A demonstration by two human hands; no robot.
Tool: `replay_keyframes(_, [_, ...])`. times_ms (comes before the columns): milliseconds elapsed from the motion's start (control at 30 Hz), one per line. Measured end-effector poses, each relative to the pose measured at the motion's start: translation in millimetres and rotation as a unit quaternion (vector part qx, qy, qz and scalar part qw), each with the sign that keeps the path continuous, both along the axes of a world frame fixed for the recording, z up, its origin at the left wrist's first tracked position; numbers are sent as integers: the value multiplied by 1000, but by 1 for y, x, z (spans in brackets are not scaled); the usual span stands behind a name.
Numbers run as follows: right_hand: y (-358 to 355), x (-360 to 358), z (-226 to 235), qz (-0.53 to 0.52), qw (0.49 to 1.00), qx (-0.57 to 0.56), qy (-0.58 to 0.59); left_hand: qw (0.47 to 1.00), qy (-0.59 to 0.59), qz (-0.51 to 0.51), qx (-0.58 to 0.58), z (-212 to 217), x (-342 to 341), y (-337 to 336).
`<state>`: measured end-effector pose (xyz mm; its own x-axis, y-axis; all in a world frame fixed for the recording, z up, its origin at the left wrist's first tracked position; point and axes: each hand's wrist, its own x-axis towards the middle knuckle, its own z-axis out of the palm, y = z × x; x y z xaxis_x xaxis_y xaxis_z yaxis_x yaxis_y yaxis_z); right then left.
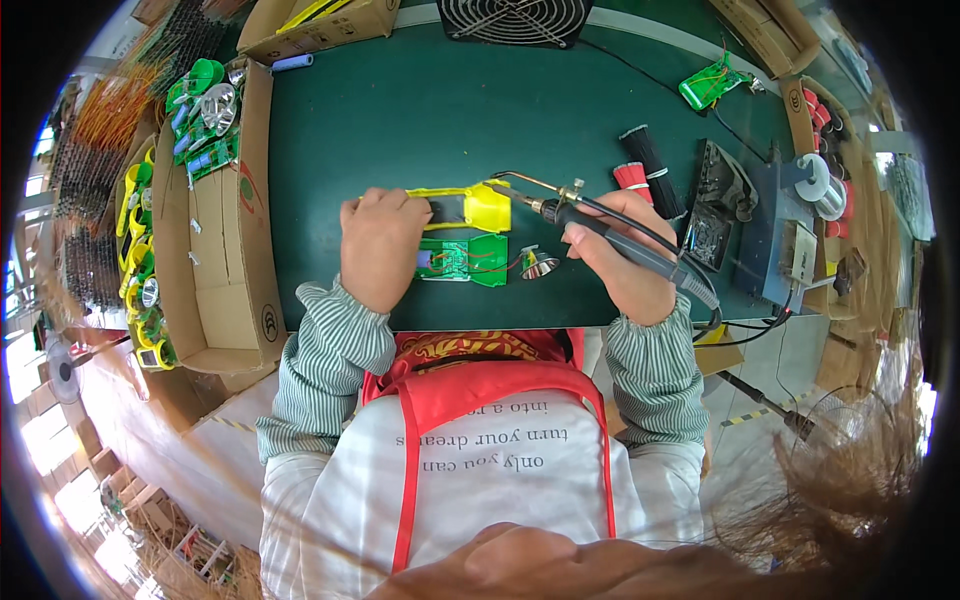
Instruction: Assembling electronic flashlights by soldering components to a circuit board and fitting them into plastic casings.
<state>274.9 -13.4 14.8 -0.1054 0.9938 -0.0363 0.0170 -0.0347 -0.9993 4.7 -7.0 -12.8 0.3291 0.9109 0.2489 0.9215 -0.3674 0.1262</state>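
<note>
My left hand (385, 245) is closed on the left end of a yellow and black plastic housing (488, 208) above the green mat. In my right hand (630, 255) is a soldering iron (625, 243) with a thin brass wire-feed tube (530, 180) fixed along it. The iron's tip meets or nearly meets the housing's right end; I cannot tell if they touch. Just below the housing lies a green casing half (488, 262) with a circuit board, red wires and a purple cell. Beside it sits a small silver reflector (538, 263), apparently wired to it.
At left stands a cardboard box (225, 300) holding green assemblies (205, 120). Black wire bundle (650, 165) and red wire bundle (632, 180) lie right, near a dark metal stand (720, 200) and blue soldering station (765, 225). A fan (515, 18) stands at the back.
</note>
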Motion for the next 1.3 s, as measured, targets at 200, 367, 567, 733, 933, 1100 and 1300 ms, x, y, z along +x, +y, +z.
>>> replay_keyframes(200, [10, 6, -10, 61, 990, 105, -67, 987, -120, -67, -84, 7, 4, 4])
replay_keyframes(367, [18, -6, 11, 58, 997, -51, 14, 988, -118, -53, -87, 17, -12, 7])
replay_keyframes(567, [37, -19, 4, 119, 984, -125, 40, 990, -66, -19, -120, 23, -33, 9])
replay_keyframes(733, [45, -36, -11, 170, 977, -126, 22, 982, -77, -36, -168, 21, -41, 19])
replay_keyframes(933, [49, -48, -12, 196, 962, -186, 29, 973, -62, -54, -213, 17, -43, 24])
replay_keyframes(1100, [50, -53, -13, 193, 964, -183, 8, 969, -64, -51, -231, 18, -43, 26])
replay_keyframes(1300, [50, -56, -15, 209, 962, -175, -5, 973, -68, -44, -215, 16, -42, 24])
